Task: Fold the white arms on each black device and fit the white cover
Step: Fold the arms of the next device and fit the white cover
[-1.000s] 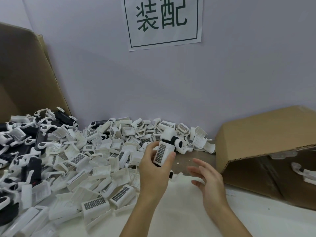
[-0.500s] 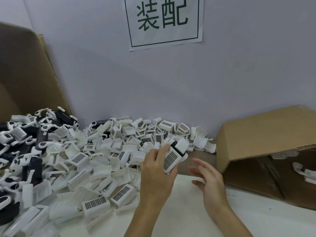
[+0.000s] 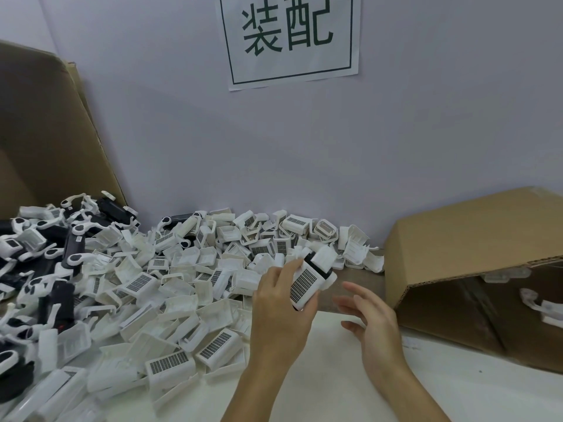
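The left hand [image 3: 281, 303] gripped the black device [image 3: 310, 277], fingers and thumb curled round its covered end, and it sat up off the table [image 3: 335, 385], tilted with its top leaning toward the right! A white cover [image 3: 303, 286] with a dark grid panel wrapped the lower part of that device, and a black band showed just above it, with a white piece on top. The right hand [image 3: 373, 322] hung just beside it, wide and relaxed, fingers spread toward the left hand, holding nothing and touching nothing.

Left of the hands, a big heap of loose white covers [image 3: 170, 300] ran right up to the left hand's wrist and back to the wall [image 3: 274, 153]. Farther left, more black devices with white arms [image 3: 61, 260] lay tangled, reaching the frame's left edge. On the right, a cardboard box [image 3: 475, 248] lay on its side, its open mouth facing the near side, its near corner close to the right hand. A few white parts [image 3: 539, 306] sat inside it. Between heap and box, a bare white stretch of table lay under both forearms. A paper sign [image 3: 289, 38] hung on the wall above.
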The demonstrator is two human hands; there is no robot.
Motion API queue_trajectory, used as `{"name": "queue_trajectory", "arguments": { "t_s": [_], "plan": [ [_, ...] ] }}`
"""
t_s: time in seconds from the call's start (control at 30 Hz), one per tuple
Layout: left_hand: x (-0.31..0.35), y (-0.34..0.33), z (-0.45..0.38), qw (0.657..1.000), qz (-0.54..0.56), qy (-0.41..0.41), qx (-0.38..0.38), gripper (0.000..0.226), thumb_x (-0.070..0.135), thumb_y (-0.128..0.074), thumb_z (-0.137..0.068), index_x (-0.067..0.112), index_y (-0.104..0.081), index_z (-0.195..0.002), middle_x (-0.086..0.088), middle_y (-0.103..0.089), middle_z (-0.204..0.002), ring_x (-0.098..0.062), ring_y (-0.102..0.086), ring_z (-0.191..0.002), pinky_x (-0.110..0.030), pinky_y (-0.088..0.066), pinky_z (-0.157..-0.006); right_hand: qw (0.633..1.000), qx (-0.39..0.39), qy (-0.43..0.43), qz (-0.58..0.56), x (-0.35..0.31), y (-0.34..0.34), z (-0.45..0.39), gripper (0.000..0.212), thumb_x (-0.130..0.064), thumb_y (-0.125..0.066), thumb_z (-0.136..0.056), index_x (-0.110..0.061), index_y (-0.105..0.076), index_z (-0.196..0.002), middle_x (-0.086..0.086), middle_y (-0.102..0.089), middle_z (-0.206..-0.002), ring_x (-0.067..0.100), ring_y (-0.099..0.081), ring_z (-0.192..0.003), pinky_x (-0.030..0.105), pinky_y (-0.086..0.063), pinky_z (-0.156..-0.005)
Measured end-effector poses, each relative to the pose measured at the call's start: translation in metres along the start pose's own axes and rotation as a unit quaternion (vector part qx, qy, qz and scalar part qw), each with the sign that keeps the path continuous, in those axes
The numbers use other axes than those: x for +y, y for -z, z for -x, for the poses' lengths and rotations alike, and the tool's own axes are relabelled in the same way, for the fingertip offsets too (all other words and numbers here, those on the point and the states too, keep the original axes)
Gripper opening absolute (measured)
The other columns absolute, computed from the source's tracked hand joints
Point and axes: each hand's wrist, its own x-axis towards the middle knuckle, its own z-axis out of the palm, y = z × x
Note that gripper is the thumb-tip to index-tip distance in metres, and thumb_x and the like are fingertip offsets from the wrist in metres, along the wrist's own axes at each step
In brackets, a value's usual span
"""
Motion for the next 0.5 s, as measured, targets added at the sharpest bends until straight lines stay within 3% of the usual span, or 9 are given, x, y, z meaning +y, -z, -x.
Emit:
{"name": "queue_trajectory", "arguments": {
  "t_s": [0.07, 0.17, 0.2, 0.27, 0.3, 0.33, 0.4, 0.5],
  "plan": [
    [0.001, 0.0, -0.002, 0.999, 0.043, 0.034, 0.003, 0.045, 0.024, -0.078, -0.083, 0.028, -0.06, -0.125, 0.011, -0.06, -0.103, -0.008, -0.058, -0.095, -0.03, -0.053, -0.081, 1.0, 0.0, -0.002, 0.0, 0.0, 0.0, 0.0, 0.032, -0.011, -0.046, -0.102, -0.025, -0.074, -0.105, 0.002, -0.077, -0.09, 0.016, -0.068, -0.098, 0.033, -0.048, -0.074],
    [0.002, 0.003, -0.006, 0.986, 0.145, 0.078, -0.002, 0.035, 0.022, -0.071, -0.09, 0.054, -0.061, -0.102, 0.015, -0.068, -0.087, -0.003, -0.063, -0.076, -0.019, -0.051, -0.065, 1.0, 0.0, -0.002, 0.002, 0.001, 0.0, 0.0, 0.032, -0.012, -0.046, -0.102, -0.027, -0.074, -0.105, 0.001, -0.077, -0.09, 0.014, -0.068, -0.098, 0.034, -0.048, -0.075],
    [0.001, 0.004, -0.007, 0.978, 0.179, 0.103, -0.006, 0.031, 0.022, -0.068, -0.093, 0.053, -0.064, -0.096, 0.014, -0.068, -0.082, -0.002, -0.061, -0.068, -0.019, -0.05, -0.06, 1.0, 0.001, -0.002, 0.003, 0.001, 0.0, 0.0, 0.032, -0.012, -0.046, -0.102, -0.027, -0.074, -0.105, 0.001, -0.077, -0.09, 0.014, -0.068, -0.098, 0.034, -0.049, -0.075],
    [0.001, 0.007, -0.009, 0.943, 0.266, 0.2, -0.01, 0.012, 0.025, -0.063, -0.096, 0.033, -0.07, -0.092, 0.005, -0.066, -0.072, -0.008, -0.058, -0.061, -0.026, -0.048, -0.057, 1.0, 0.001, -0.004, 0.001, 0.001, 0.0, -0.001, 0.032, -0.012, -0.046, -0.102, -0.027, -0.074, -0.105, 0.002, -0.077, -0.091, 0.014, -0.069, -0.098, 0.034, -0.049, -0.074],
    [0.001, 0.008, -0.011, 0.906, 0.329, 0.265, -0.007, 0.013, 0.025, -0.061, -0.097, 0.024, -0.071, -0.088, 0.001, -0.064, -0.07, -0.011, -0.058, -0.06, -0.032, -0.048, -0.061, 1.0, 0.0, -0.004, 0.0, 0.001, 0.0, -0.001, 0.032, -0.012, -0.046, -0.102, -0.026, -0.074, -0.105, 0.002, -0.077, -0.091, 0.014, -0.069, -0.098, 0.033, -0.049, -0.074],
    [0.001, 0.01, -0.013, 0.849, 0.412, 0.332, -0.004, 0.019, 0.025, -0.06, -0.097, 0.014, -0.071, -0.086, -0.003, -0.064, -0.07, -0.013, -0.06, -0.059, -0.037, -0.05, -0.064, 1.0, -0.001, -0.005, 0.0, 0.001, 0.001, -0.001, 0.032, -0.011, -0.045, -0.102, -0.026, -0.074, -0.105, 0.002, -0.077, -0.091, 0.015, -0.069, -0.098, 0.033, -0.049, -0.073],
    [0.003, 0.016, -0.017, 0.712, 0.566, 0.415, -0.012, 0.026, 0.028, -0.06, -0.092, 0.004, -0.072, -0.091, -0.011, -0.066, -0.074, -0.019, -0.062, -0.058, -0.039, -0.057, -0.064, 1.0, 0.0, -0.005, 0.001, 0.001, 0.001, -0.001, 0.033, -0.011, -0.045, -0.102, -0.026, -0.074, -0.105, 0.002, -0.077, -0.091, 0.016, -0.069, -0.098, 0.034, -0.048, -0.073],
    [0.002, 0.024, -0.017, 0.564, 0.711, 0.416, -0.056, 0.044, 0.033, -0.057, -0.086, -0.007, -0.074, -0.097, -0.017, -0.063, -0.08, -0.024, -0.058, -0.057, -0.04, -0.059, -0.062, 1.0, 0.001, 0.0, 0.006, 0.001, 0.0, -0.001, 0.033, -0.011, -0.045, -0.102, -0.026, -0.074, -0.105, 0.001, -0.077, -0.09, 0.016, -0.068, -0.098, 0.033, -0.048, -0.072]
  ]
}}
